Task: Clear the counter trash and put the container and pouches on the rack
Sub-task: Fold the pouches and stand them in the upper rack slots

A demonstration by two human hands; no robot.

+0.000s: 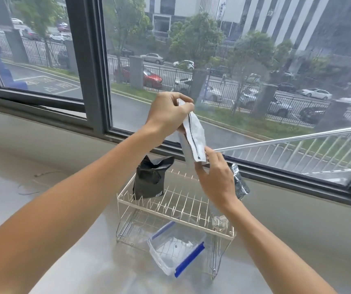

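Observation:
Both hands hold a silver-white pouch in the air above the white wire rack. My left hand pinches its top end, and my right hand grips its lower corner. A black pouch stands upright on the rack's top tier at the back left. A clear plastic container with blue clips rests tilted at the front of the rack's lower level. A dark patterned pouch lies behind my right hand, right of the rack.
A crumpled clear wrapper sits at the rack's right front corner. A thin wire lies on the grey counter at the left. The window frame runs close behind the rack, with a metal rod crossing on the right.

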